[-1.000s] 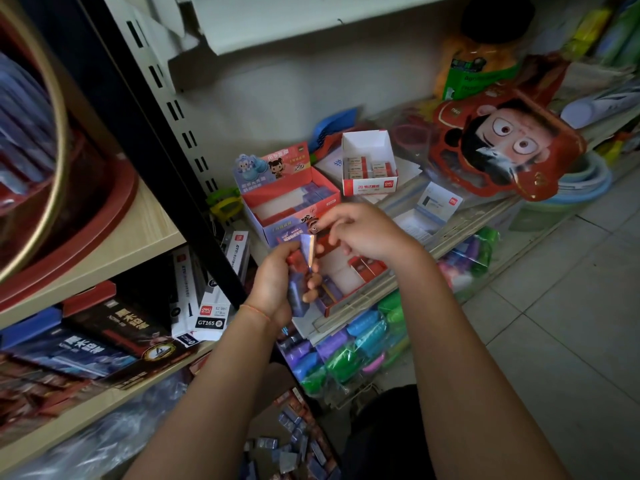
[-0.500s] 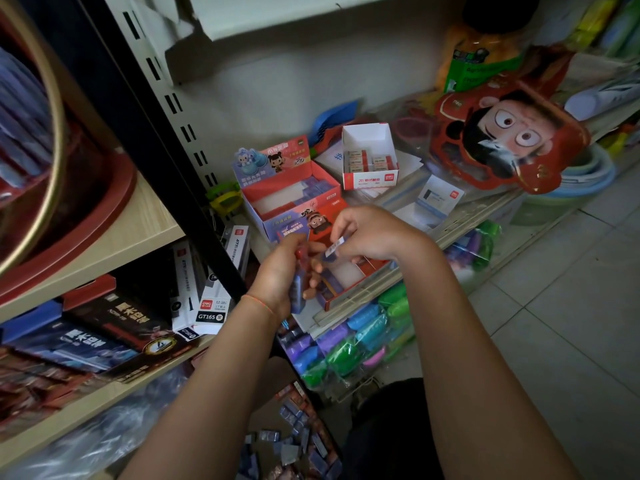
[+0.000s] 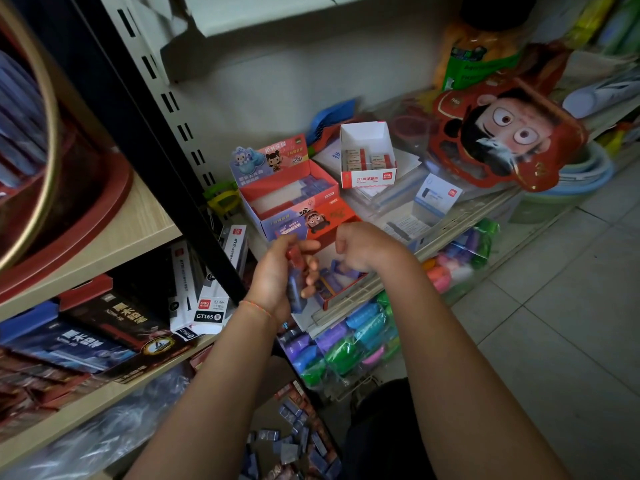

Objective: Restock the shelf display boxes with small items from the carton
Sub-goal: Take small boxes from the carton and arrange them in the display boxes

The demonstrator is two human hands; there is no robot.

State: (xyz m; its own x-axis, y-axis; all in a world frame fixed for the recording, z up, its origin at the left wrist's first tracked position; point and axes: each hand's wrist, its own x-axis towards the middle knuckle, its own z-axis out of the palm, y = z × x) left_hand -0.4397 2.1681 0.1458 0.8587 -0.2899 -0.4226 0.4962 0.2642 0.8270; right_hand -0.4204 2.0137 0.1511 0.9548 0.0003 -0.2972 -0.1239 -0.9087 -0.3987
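My left hand grips a stack of small red and blue packets upright in front of the shelf edge. My right hand reaches down over the open red display box at the shelf's front, its curled fingers pinching a small blue packet low inside the box; motion blur hides the exact grip. A second red and blue display box with cartoon figures stands just behind. The carton with several loose packets lies on the floor below my arms.
A white eraser box stands behind on the shelf, with a red cartoon-face pack to its right. Bags of coloured clay hang under the shelf edge. Pen boxes fill the left shelf beside a black upright.
My right hand took one packet from the stack in my left hand and moved it right and down into the front display box. My left hand stayed nearly in place.
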